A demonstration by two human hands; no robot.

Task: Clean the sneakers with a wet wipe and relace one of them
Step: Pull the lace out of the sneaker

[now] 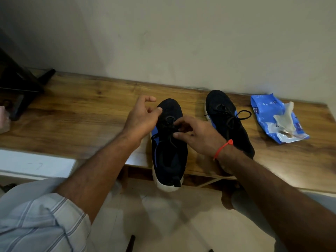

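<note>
Head camera view: right hand (198, 135) pinches the laces of the near sneaker (169, 142), left hand (141, 117) open beside its toe; second sneaker (227, 120) and wet-wipe pack (267, 113) lie right on the wooden worktop (81, 113).

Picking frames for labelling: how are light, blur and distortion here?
Head view: dim, warm light; the black laces on the near sneaker barely separate from its upper; left hand slightly motion-blurred; wide-angle lens bows the table edge; pale glare on the wipes pack.

left hand (141, 118) loosely open, right hand (197, 133) pinching
</note>
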